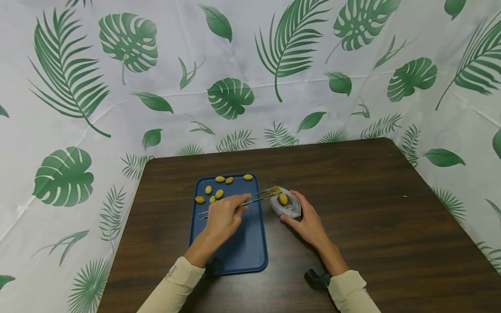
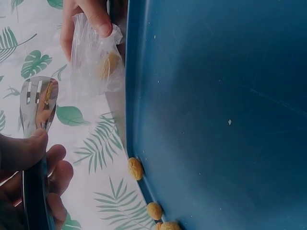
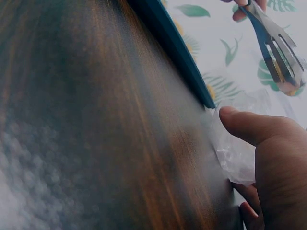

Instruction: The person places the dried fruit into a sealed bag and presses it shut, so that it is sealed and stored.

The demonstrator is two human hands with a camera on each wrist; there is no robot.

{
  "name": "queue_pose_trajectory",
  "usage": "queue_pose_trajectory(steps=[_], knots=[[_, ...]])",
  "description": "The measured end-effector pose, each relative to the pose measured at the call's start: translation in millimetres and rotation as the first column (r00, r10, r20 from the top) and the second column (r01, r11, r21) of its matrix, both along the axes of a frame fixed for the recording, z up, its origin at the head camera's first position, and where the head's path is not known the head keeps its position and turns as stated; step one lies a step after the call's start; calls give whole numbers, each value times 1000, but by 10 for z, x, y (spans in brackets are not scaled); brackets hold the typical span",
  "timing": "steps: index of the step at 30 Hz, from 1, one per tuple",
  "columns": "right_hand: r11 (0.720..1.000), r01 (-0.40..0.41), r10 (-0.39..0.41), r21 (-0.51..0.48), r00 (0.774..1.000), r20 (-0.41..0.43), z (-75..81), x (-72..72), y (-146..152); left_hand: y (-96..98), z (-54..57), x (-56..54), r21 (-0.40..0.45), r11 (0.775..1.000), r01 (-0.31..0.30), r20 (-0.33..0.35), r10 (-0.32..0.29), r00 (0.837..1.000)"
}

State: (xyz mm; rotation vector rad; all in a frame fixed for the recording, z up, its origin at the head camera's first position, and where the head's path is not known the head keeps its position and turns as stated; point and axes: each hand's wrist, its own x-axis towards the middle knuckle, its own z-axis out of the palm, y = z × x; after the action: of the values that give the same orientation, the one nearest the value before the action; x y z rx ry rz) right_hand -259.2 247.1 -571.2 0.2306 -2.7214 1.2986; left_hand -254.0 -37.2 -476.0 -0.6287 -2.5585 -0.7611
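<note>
My left hand [image 1: 225, 216] grips metal tongs [image 2: 38, 103] with slotted ends, above the right side of a blue tray [image 1: 246, 256]. The tongs reach past the tray's edge to a clear plastic bag [image 1: 287, 211]. A yellow-brown piece [image 1: 275, 190] shows at their tips; whether they pinch it is unclear. My right hand [image 1: 311, 224] holds the bag from its right side, thumb in front in the right wrist view. Another oval yellow-brown piece [image 2: 109, 64] shows through the bag in the left wrist view. Several similar oval pieces [image 1: 219, 193] lie on the tray's far part.
The tray lies on a dark wooden table [image 1: 352, 195], left of the bag. A small yellowish speck [image 1: 405, 196] is on the table to the right. Behind the table hangs a white cloth [image 1: 176, 117] printed with green leaves. Small crumbs [image 2: 230, 122] dot the tray.
</note>
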Motion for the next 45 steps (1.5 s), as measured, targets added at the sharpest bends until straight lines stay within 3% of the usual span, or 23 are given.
queue_pose_trajectory(steps=[26,45], knots=[[1000,-4,4,-10,1000,-13,4,-13,-1,119,12,4,-2,998,55,23,-55,998],[1000,-14,14,4,999,-34,3,-14,-7,18,-58,32,-36,999,-14,55,16,998]])
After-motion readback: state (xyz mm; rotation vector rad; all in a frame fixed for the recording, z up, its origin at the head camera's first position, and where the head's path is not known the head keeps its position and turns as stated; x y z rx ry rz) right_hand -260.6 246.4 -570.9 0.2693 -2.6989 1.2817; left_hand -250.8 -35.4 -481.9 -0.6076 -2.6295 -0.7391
